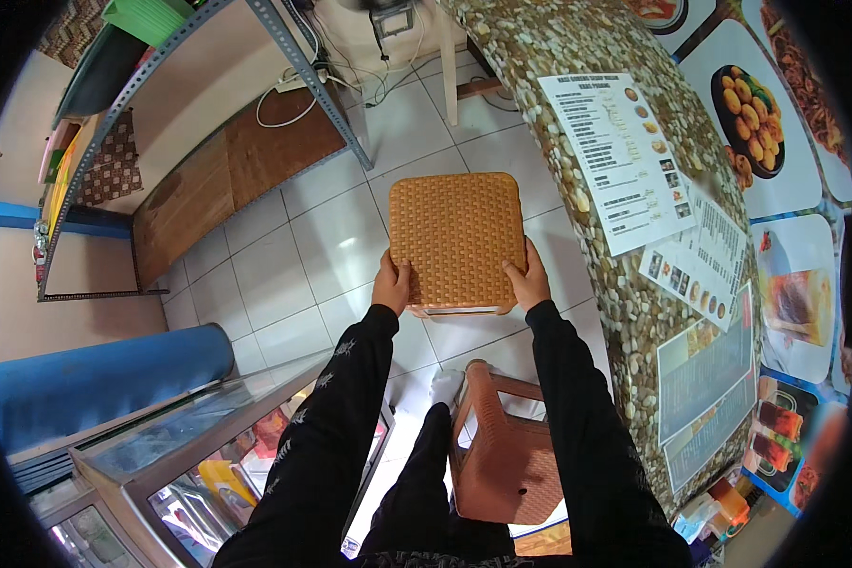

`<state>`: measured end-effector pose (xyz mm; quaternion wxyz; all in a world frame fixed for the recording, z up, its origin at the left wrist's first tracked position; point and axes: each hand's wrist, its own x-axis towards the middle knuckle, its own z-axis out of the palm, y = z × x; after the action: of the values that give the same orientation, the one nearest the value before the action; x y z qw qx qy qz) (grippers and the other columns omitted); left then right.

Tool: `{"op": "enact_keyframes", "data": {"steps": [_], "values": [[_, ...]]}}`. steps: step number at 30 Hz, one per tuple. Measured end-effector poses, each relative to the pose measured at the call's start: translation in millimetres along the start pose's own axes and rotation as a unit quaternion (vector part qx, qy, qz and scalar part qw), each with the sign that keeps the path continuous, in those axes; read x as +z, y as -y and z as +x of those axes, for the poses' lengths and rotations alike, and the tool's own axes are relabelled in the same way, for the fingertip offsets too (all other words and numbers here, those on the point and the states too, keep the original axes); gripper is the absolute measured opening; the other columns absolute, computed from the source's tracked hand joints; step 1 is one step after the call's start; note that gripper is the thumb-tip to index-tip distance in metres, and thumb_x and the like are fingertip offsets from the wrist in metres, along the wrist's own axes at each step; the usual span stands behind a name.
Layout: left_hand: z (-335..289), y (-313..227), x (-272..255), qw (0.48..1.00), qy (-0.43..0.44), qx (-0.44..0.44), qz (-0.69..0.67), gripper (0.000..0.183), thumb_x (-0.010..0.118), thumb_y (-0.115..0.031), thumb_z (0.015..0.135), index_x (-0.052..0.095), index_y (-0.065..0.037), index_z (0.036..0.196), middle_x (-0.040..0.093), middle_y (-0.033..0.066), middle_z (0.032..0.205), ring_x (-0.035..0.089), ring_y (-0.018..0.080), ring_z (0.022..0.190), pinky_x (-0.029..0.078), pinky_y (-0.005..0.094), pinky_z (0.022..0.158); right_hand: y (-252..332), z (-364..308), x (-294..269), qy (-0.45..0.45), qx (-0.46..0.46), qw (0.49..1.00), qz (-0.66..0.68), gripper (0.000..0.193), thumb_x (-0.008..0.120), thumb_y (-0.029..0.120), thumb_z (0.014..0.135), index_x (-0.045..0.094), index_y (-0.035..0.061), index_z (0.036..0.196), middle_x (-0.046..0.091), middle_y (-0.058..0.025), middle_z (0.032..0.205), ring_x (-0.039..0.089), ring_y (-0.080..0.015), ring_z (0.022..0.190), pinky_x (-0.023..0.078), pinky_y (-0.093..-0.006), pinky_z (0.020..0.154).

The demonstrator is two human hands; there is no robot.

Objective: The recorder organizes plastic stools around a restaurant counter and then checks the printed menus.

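Observation:
A square tan stool with a woven-pattern top is between my two hands, in the middle of the view. My left hand grips its near left edge, thumb lying on the top. On the near right edge, my right hand holds it the same way, fingers curled down the side. Most of the stool's legs are hidden under the top, so I cannot tell whether it touches the floor. Close to my body, partly behind my right forearm, stands a reddish-brown plastic chair.
A stone-patterned counter with menu sheets runs along the right. At the far left is a metal rack with a wooden board. A glass display case and a blue roll sit near left. White tiles cover the floor.

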<state>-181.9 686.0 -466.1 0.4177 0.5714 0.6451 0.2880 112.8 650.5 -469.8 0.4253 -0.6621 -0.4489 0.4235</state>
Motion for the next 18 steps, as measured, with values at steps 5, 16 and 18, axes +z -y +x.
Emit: {"op": "enact_keyframes", "data": {"steps": [5,16,18], "values": [[7.0,26.2,21.6,0.998,0.050,-0.027,-0.006,0.056,0.047,-0.028,0.104,0.030,0.004,0.147,0.061,0.0287,0.128,0.061,0.0404,0.118,0.049,0.0423,0.098,-41.0,1.4,0.1,0.009,0.024,0.999,0.026,0.071,0.066,0.010,0.093,0.029,-0.0006,0.153,0.052,-0.0171,0.143,0.054,-0.0252,0.128,0.043,-0.0335,0.106],[-4.2,57.9,36.7,0.996,0.079,-0.006,-0.031,0.055,0.055,-0.014,0.101,0.033,0.004,0.148,0.058,0.0257,0.134,0.061,0.0339,0.120,0.048,0.0384,0.099,-69.4,-36.3,9.2,-0.021,0.038,0.989,-0.138,0.075,0.065,0.025,0.095,0.026,-0.0006,0.154,0.042,-0.0261,0.150,0.044,-0.0374,0.137,0.037,-0.0383,0.112],[-17.5,58.0,48.4,0.999,0.019,-0.003,-0.046,0.061,0.062,-0.018,0.097,0.036,0.006,0.146,0.060,0.0252,0.130,0.063,0.0342,0.116,0.049,0.0385,0.098,-76.6,-46.3,12.4,-0.060,0.093,0.976,-0.187,0.078,0.067,0.026,0.093,0.026,-0.0019,0.154,0.042,-0.0271,0.150,0.042,-0.0373,0.139,0.034,-0.0390,0.115]]}}
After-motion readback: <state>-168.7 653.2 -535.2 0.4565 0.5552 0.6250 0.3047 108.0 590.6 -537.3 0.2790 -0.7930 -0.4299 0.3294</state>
